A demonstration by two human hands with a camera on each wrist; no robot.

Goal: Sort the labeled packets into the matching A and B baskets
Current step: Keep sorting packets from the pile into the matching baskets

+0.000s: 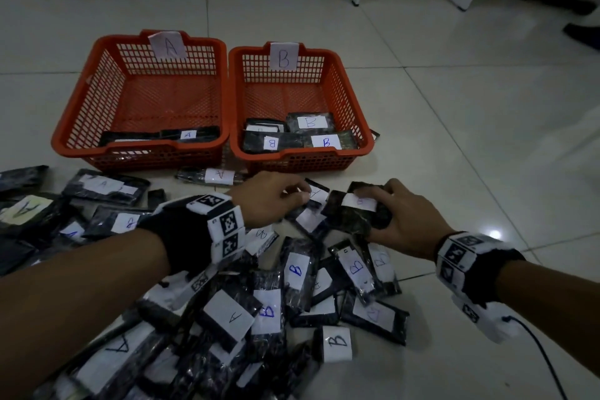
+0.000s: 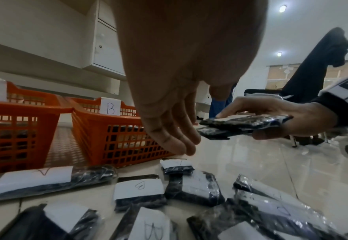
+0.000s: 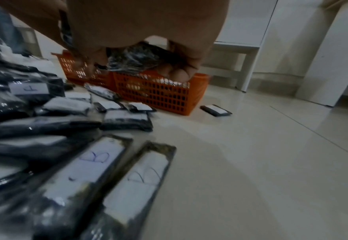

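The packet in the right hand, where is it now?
In the head view the packet is gripped by the right hand, above the floor pile, just before the B basket.

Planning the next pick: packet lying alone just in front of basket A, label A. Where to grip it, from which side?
Judging from the head view, pinch the A packet across its narrow width at the white label, coming from above. It lies flat and long, running left-right along the basket A front wall, so a low approach from the far side looks blocked. The left hand is nearest; the right hand already holds a packet.
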